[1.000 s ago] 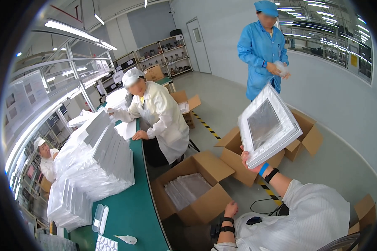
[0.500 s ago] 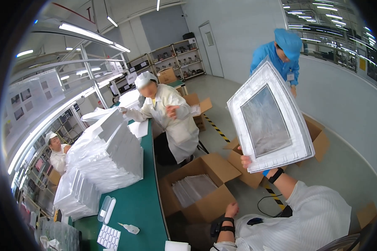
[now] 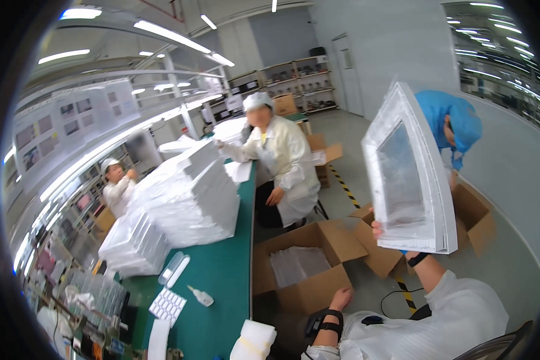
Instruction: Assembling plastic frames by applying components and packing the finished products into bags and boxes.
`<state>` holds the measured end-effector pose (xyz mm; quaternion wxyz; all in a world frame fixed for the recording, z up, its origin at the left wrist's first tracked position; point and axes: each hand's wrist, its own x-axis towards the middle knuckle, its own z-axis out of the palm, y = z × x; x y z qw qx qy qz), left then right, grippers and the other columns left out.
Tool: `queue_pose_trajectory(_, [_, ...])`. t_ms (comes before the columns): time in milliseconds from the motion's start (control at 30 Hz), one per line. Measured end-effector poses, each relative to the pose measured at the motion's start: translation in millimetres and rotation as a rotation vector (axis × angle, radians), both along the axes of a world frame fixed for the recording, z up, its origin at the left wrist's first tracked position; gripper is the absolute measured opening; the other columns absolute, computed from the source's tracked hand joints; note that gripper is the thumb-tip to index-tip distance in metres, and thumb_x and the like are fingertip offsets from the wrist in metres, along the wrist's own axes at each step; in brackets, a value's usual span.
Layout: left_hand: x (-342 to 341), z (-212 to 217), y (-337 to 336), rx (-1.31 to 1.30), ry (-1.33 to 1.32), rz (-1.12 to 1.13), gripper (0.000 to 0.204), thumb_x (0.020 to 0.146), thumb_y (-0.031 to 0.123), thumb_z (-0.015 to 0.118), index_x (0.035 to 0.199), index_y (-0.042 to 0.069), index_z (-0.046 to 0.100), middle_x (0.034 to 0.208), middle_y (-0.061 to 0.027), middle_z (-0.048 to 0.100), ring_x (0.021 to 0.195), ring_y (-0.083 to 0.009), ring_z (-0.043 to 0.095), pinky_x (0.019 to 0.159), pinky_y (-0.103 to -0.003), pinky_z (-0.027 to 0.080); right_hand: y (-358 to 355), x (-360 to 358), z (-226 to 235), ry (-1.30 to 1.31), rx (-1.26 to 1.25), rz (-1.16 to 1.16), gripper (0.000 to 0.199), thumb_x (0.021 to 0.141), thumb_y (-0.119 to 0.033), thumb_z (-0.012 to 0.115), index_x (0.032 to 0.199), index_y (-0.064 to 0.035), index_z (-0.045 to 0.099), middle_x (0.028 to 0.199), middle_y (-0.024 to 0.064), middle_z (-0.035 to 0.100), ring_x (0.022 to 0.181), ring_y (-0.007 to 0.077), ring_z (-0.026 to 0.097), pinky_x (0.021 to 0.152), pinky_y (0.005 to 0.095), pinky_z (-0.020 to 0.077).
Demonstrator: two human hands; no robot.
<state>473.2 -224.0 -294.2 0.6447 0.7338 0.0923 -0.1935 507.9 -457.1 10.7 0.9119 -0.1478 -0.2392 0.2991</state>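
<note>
My right hand (image 3: 377,229) grips a large white rectangular frame panel (image 3: 440,198) by its lower left corner and holds it up and tilted. A greyish see-through window fills the middle of the panel, and thin clear film seems to cover it. Most of that hand is hidden behind the panel. My left hand (image 3: 342,297) is lowered beside the near side of an open cardboard box (image 3: 309,296), its fingers curled and nothing visible in them. Flat clear plastic sleeves (image 3: 300,266) lie in this box.
On the green table (image 3: 213,273) stand tall stacks of white wrapped panels (image 3: 189,201), a small dropper bottle (image 3: 202,296) and a white foam roll (image 3: 253,341). A co-worker in white (image 3: 285,156) sits beyond the box; one in blue (image 3: 447,120) bends near more open cartons (image 3: 475,219).
The view has swung left. The panel in my right hand has turned more edge-on. The co-worker in white has lowered a raised hand, and the one in blue bends lower.
</note>
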Motion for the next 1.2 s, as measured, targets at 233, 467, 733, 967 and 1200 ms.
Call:
queue_pose_trajectory(233, [-62.3,70.1,44.3,-0.18,-0.411,0.303,0.036,0.1,0.016,0.054,0.132,0.0,0.058,0.093,-0.0063,0.07,0.08,-0.0121,0.063,0.073,-0.026,0.053,-24.0,64.1,-46.5,-0.089,-0.276,-0.405,0.053,0.101,-0.04,0.054,0.139,-0.0041,0.049,0.117,0.0089,0.065,0.105,0.0202,0.063,0.087,0.0334,0.0531])
queue_pose_trajectory(467, [-162.4,76.8,118.1,-0.456,-0.627,0.925,0.031,0.1,0.011,0.05,0.128,0.001,0.058,0.091,-0.0086,0.067,0.081,-0.0137,0.063,0.075,-0.026,0.052,23.9,70.8,-18.2,0.083,-0.525,-0.649,0.055,0.101,-0.046,0.054,0.136,-0.0032,0.053,0.128,0.0078,0.063,0.11,0.0212,0.063,0.093,0.0344,0.0512])
queue_pose_trajectory(733, [-215.3,44.7,178.5,-1.131,-0.687,1.414,0.037,0.103,0.032,0.047,0.128,0.007,0.057,0.105,-0.0046,0.069,0.09,-0.0284,0.066,0.08,-0.043,0.053,75.8,82.1,-6.4,0.176,-0.493,-0.622,0.058,0.099,-0.047,0.057,0.134,-0.0016,0.054,0.128,0.0081,0.063,0.11,0.0213,0.062,0.092,0.0349,0.0515])
queue_pose_trajectory(967, [-210.2,70.3,212.0,-1.0,-0.85,1.439,0.036,0.102,0.032,0.048,0.127,0.007,0.058,0.105,-0.0054,0.069,0.091,-0.0291,0.066,0.08,-0.043,0.053,107.2,99.5,55.1,0.062,-0.466,-0.847,0.06,0.095,-0.04,0.065,0.137,-0.001,0.048,0.129,0.0108,0.058,0.115,0.0229,0.058,0.097,0.0354,0.0476])
queue_pose_trajectory(1200, [-241.8,113.0,273.9,-0.888,-1.205,1.586,0.036,0.102,0.031,0.049,0.126,0.007,0.058,0.106,-0.0062,0.069,0.091,-0.0299,0.066,0.08,-0.043,0.053,121.2,91.8,206.4,-0.517,-0.26,-1.269,0.052,0.09,-0.024,0.072,0.133,-0.0001,0.053,0.124,0.0096,0.06,0.109,0.0202,0.058,0.096,0.0344,0.0458])
